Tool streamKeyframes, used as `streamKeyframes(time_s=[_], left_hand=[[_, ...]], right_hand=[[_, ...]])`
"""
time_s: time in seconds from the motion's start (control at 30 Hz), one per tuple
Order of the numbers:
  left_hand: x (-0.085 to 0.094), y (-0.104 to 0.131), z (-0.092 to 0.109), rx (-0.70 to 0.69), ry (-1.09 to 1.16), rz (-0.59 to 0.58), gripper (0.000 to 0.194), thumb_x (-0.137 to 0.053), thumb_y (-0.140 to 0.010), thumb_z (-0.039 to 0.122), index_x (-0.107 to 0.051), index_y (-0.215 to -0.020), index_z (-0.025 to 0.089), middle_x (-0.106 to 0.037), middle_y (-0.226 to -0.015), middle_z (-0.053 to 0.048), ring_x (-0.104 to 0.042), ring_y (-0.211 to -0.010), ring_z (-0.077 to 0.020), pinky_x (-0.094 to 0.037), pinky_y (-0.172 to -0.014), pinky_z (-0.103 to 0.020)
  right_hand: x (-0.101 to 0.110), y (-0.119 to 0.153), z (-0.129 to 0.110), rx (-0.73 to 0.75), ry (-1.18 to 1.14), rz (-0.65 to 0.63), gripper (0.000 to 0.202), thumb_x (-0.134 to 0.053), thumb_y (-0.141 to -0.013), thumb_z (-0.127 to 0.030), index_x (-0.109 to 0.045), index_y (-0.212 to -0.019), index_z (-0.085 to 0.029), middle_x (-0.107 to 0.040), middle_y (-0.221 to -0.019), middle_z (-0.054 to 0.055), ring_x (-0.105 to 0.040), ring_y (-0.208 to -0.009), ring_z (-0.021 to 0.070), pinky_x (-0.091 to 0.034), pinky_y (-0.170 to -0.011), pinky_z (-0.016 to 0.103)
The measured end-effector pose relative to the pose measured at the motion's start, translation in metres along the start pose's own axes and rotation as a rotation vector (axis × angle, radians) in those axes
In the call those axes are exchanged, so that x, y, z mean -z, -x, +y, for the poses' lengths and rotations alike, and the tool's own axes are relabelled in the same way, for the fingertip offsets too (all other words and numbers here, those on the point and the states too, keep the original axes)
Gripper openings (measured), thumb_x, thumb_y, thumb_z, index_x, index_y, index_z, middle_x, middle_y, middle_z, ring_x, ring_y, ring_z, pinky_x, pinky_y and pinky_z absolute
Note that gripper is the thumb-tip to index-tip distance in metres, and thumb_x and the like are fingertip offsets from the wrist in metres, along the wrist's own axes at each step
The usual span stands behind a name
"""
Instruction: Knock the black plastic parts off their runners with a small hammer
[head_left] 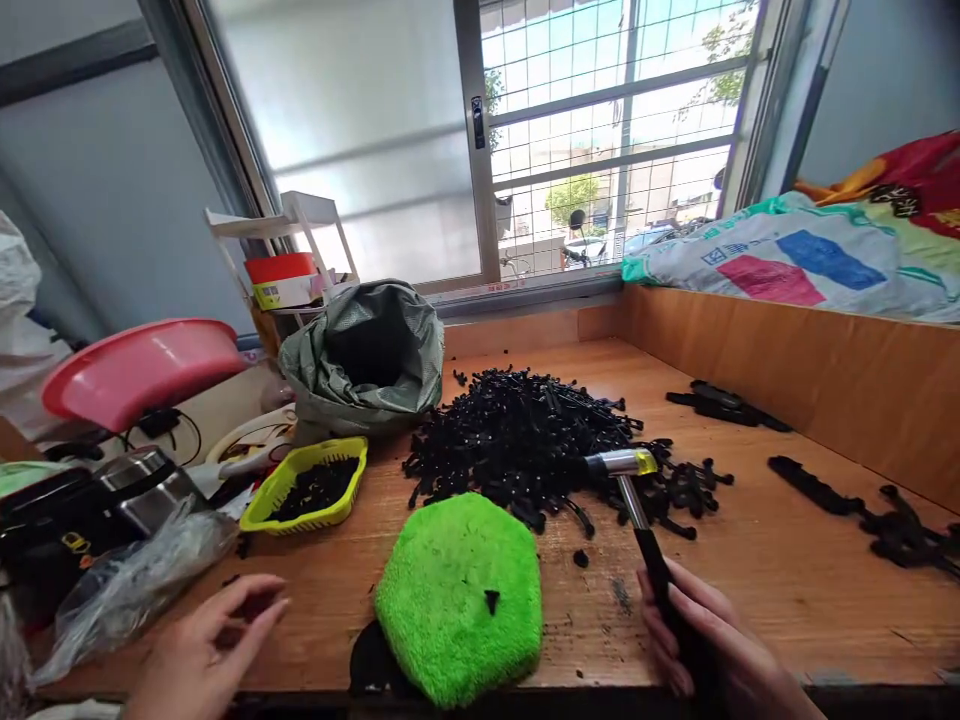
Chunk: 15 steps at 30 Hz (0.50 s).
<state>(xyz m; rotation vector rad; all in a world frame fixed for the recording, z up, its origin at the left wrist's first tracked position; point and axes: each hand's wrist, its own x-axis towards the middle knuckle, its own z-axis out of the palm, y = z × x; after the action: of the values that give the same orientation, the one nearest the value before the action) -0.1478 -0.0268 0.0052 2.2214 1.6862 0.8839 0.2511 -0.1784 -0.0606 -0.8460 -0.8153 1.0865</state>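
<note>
My right hand (701,625) is wrapped round the black handle of a hammer (634,495); its silver head, with a yellow face on one end, overlaps the right edge of a pile of small black parts (517,435). My left hand (217,640) hovers near the table's front edge at the left, fingers curved and apart, holding nothing. Between the hands sits a green fuzzy hexagonal pad (461,580) with one small black piece (491,601) on it. A dark round thing (375,660) shows partly under the pad's lower left side.
A yellow basket (360,478) holds black bits. Behind it stands an open green sack (360,400). A plastic bag (150,560), a metal cup (154,490) and a pink basin (142,365) crowd the left. Black strips (724,405) lie right, beside a wooden board (787,360).
</note>
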Motion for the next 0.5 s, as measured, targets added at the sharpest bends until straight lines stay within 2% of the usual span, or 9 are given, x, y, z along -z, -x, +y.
streamKeyframes(time_s=[0.1,0.17,0.2,0.27,0.33,0.5], left_hand=[[-0.043,-0.007,0.089,-0.331,0.146,-0.248,0.024,-0.05,-0.072,0.043,-0.062,-0.081,0.025,-0.066,-0.077,0.0,-0.059,-0.065,-0.0155,-0.047,-0.059,-0.023],[-0.068,-0.003,0.129,-0.481,0.181,-0.345,0.021,-0.049,-0.076,0.035,-0.061,-0.088,0.023,-0.064,-0.083,-0.002,-0.058,-0.074,-0.0153,-0.046,-0.067,-0.024],[-0.078,0.0,0.141,-0.524,0.183,-0.389,0.018,-0.048,-0.077,0.032,-0.06,-0.088,0.022,-0.063,-0.084,-0.003,-0.057,-0.076,-0.0152,-0.045,-0.069,-0.024],[-0.091,0.002,0.152,-0.555,0.181,-0.449,0.015,-0.046,-0.079,0.024,-0.061,-0.082,0.021,-0.061,-0.082,-0.003,-0.056,-0.075,-0.0144,-0.043,-0.068,-0.024],[-0.097,0.001,0.151,-0.536,0.183,-0.467,0.016,-0.046,-0.079,0.02,-0.061,-0.075,0.019,-0.06,-0.077,-0.003,-0.055,-0.07,-0.0135,-0.042,-0.064,-0.023],[-0.092,-0.012,0.133,-0.396,0.178,-0.433,0.02,-0.047,-0.078,0.025,-0.063,-0.068,0.018,-0.061,-0.068,-0.003,-0.056,-0.066,-0.0144,-0.041,-0.062,-0.023]], right_hand=[[0.001,0.003,-0.001,0.013,-0.009,0.001,0.028,-0.051,-0.083,-0.046,-0.053,-0.091,-0.019,-0.046,-0.056,-0.002,-0.041,-0.038,0.0098,-0.032,-0.038,0.021],[0.0,0.007,-0.002,0.027,-0.01,0.022,0.027,-0.051,-0.083,-0.046,-0.053,-0.088,-0.02,-0.045,-0.056,-0.002,-0.04,-0.039,0.01,-0.031,-0.038,0.021],[-0.001,0.008,-0.003,0.033,-0.009,0.04,0.026,-0.051,-0.083,-0.046,-0.052,-0.087,-0.02,-0.045,-0.056,-0.002,-0.04,-0.04,0.0103,-0.031,-0.039,0.022],[-0.005,0.01,-0.005,0.039,-0.01,0.089,0.024,-0.05,-0.084,-0.044,-0.051,-0.089,-0.021,-0.046,-0.057,-0.002,-0.041,-0.042,0.0109,-0.032,-0.041,0.022],[-0.009,0.011,-0.007,0.038,-0.016,0.123,0.023,-0.05,-0.084,-0.044,-0.05,-0.09,-0.021,-0.047,-0.058,-0.002,-0.041,-0.043,0.011,-0.031,-0.041,0.022],[-0.01,0.011,-0.001,0.022,-0.023,0.129,0.027,-0.053,-0.082,-0.046,-0.052,-0.093,-0.021,-0.047,-0.056,-0.001,-0.039,-0.042,0.0113,-0.03,-0.041,0.023]])
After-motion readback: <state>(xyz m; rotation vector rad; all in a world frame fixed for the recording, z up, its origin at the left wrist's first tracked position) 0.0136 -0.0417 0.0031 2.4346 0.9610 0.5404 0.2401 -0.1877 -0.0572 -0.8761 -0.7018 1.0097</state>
